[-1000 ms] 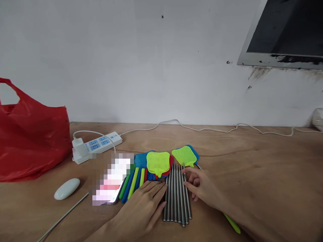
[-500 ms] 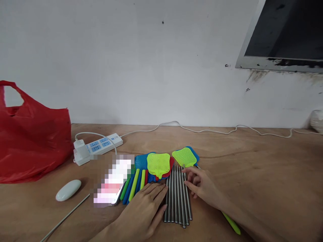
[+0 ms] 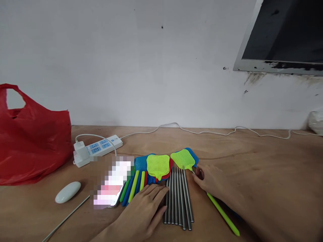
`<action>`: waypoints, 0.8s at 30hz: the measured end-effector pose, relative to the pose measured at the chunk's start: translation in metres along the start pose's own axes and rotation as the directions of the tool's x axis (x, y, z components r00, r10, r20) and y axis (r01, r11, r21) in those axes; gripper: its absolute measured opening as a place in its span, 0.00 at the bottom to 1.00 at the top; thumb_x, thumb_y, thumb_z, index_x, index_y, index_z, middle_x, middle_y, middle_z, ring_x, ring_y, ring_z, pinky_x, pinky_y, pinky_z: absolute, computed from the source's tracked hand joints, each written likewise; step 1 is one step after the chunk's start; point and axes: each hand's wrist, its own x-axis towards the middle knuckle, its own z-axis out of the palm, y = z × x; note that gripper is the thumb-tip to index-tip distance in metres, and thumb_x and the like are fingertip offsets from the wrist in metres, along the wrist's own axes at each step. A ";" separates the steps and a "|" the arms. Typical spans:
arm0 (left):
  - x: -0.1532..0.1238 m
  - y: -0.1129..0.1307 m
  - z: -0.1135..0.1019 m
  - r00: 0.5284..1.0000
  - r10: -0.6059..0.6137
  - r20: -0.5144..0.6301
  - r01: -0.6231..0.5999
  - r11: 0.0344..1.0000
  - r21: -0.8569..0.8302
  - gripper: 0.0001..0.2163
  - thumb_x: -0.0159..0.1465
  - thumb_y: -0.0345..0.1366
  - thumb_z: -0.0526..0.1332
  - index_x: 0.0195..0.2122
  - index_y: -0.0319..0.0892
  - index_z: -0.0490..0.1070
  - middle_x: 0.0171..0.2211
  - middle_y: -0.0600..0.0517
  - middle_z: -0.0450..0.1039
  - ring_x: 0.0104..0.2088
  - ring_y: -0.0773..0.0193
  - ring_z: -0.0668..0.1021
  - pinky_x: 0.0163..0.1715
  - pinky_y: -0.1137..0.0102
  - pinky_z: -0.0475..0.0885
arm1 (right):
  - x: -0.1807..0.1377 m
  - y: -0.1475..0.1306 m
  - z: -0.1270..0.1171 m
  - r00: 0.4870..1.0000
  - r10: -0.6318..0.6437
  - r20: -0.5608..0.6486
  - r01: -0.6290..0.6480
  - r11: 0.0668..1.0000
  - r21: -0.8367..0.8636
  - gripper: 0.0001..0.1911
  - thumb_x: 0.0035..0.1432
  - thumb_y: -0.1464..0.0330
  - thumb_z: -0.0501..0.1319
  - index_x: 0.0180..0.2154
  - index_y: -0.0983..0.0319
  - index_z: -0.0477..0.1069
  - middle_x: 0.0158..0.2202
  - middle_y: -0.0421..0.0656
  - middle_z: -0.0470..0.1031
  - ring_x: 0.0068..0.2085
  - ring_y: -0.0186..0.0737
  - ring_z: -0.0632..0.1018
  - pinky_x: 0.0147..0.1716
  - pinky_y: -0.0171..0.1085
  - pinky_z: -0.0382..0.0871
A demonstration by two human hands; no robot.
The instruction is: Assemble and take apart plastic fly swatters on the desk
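In front of me is a wooden table (image 3: 264,168) pushed against the wall. On its left lies a red plastic bag (image 3: 32,144), with a white power strip (image 3: 97,148) just beside it and a white cable (image 3: 214,131) trailing along the back edge. Nearer me sit a pale oval object (image 3: 67,192), a thin metal rod (image 3: 65,218), a phone (image 3: 112,188), a fan of coloured fly swatters (image 3: 157,166) and a row of steel tubes (image 3: 178,198). A white lump (image 3: 315,121) sits at the far right
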 end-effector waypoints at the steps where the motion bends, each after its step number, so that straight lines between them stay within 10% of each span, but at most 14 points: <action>1: 0.000 0.000 0.000 1.000 -0.001 0.001 0.001 1.000 -0.002 0.20 0.70 0.32 0.55 0.63 0.45 0.60 0.56 0.46 0.72 0.56 0.52 0.74 0.57 0.55 0.71 | -0.001 -0.001 0.002 1.000 0.009 0.001 -0.009 1.000 -0.008 0.08 0.51 0.68 0.62 0.23 0.59 0.65 0.22 0.40 0.72 0.24 0.39 0.68 0.25 0.36 0.45; 20: 0.001 0.002 -0.004 0.997 -0.046 0.062 0.048 0.998 -0.029 0.19 0.70 0.32 0.55 0.62 0.45 0.63 0.58 0.45 0.70 0.58 0.52 0.72 0.59 0.55 0.68 | 0.010 -0.007 0.009 0.978 0.078 -0.194 0.026 0.876 0.482 0.14 0.57 0.53 0.54 0.31 0.57 0.61 0.14 0.28 0.50 0.17 0.34 0.58 0.21 0.35 0.49; 24: 0.000 0.003 -0.004 0.997 -0.048 0.067 0.050 0.998 -0.033 0.19 0.70 0.32 0.55 0.62 0.45 0.63 0.58 0.45 0.71 0.58 0.51 0.73 0.59 0.54 0.69 | 0.009 -0.012 0.004 0.987 0.159 -0.019 -0.090 0.650 0.755 0.21 0.54 0.46 0.59 0.30 0.57 0.62 0.12 0.28 0.54 0.15 0.31 0.57 0.17 0.33 0.46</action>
